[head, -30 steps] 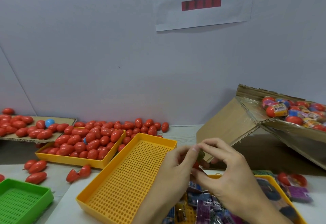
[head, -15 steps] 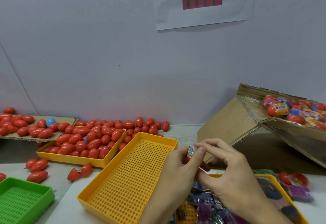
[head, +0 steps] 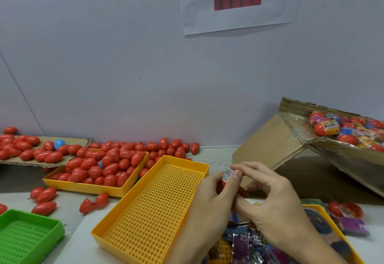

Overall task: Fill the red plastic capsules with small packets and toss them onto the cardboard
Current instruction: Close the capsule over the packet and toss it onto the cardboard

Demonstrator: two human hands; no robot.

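Sign (head: 239, 1) on the wall: two large black characters, tops cropped, reading 套膜. Red bar under them, its marks too blurred to read. Packet (head: 228, 174) in my grip: barcode stripes, digits illegible. Capsule (head: 330, 126) in the box: yellow label with a barcode, print too small to make out.

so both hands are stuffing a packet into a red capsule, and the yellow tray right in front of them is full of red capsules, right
Not quite: the yellow perforated tray beside the hands is empty. The head view shows the red capsules heaped in the farther yellow tray. Left hand and right hand do hold packet and capsule.
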